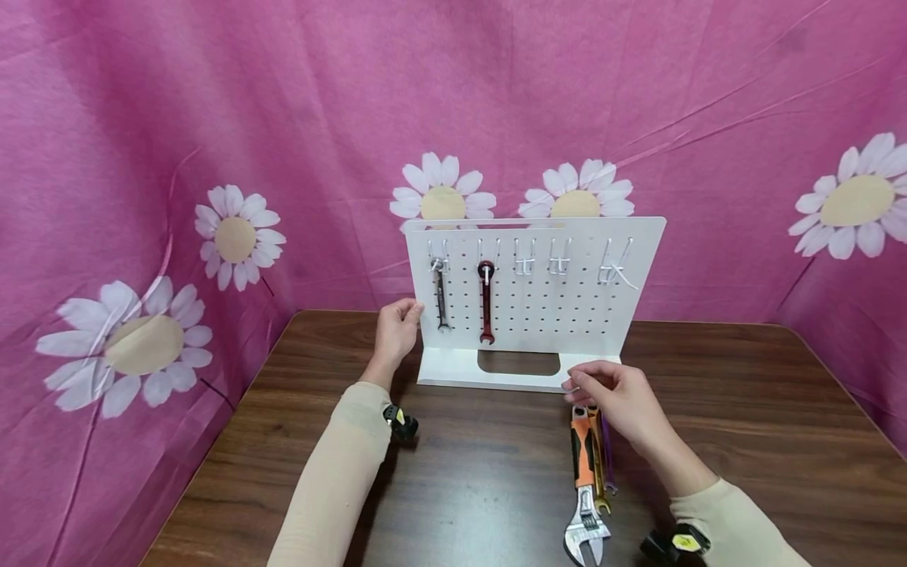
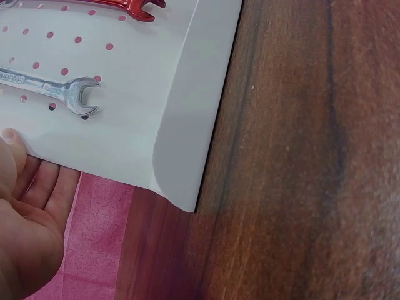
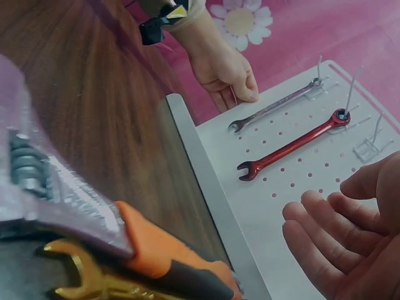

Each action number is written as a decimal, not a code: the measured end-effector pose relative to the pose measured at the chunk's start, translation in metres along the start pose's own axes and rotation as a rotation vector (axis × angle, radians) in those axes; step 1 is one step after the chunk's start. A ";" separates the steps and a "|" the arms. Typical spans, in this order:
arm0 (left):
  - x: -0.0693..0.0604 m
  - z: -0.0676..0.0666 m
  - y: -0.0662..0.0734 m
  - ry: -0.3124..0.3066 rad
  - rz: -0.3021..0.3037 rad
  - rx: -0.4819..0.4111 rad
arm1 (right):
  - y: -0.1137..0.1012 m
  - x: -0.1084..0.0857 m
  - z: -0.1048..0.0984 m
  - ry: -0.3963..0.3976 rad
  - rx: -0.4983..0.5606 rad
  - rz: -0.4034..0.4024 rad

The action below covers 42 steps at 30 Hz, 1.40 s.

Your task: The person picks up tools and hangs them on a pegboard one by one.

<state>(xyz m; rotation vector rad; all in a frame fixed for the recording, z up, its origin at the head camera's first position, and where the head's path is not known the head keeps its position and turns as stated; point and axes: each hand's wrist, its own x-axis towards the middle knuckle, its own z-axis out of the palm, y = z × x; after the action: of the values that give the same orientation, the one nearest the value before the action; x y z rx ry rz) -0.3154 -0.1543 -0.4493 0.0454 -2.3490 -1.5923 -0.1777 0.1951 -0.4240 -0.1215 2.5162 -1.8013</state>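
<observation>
Silver wrench (image 1: 441, 299) and red wrench (image 1: 486, 305) hang; adjustable wrench (image 1: 583, 457), gold wrench (image 1: 598, 461), purple tool (image 1: 609, 465) lie unhung. Left hand (image 1: 397, 329) pinches pegboard (image 1: 538, 337); right hand (image 1: 620, 394) loose, empty.

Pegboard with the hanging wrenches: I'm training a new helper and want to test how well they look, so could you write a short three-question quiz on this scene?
1. How many wrenches hang on the pegboard?
2. True or false: the left hand grips the pegboard by its edge.
3. Fill in the colour: the adjustable wrench near the other hand has a handle in black and ____.

Key: 1. Two. 2. True. 3. Orange.
</observation>
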 end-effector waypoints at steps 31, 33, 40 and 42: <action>-0.001 0.000 0.001 0.012 -0.006 0.001 | 0.032 -0.036 -0.012 0.034 -0.053 0.061; -0.001 0.000 0.001 0.013 -0.005 0.004 | 0.035 -0.036 -0.013 0.032 -0.059 0.064; -0.001 0.000 0.001 0.011 -0.008 0.008 | 0.044 -0.039 -0.017 0.037 -0.081 0.101; -0.001 0.000 0.001 0.011 -0.007 0.004 | 0.047 -0.039 -0.019 0.028 -0.091 0.126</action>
<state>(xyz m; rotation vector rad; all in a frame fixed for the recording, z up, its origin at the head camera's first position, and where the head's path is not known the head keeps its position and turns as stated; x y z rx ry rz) -0.3140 -0.1535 -0.4492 0.0639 -2.3467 -1.5861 -0.1424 0.2312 -0.4626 0.0585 2.5621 -1.6545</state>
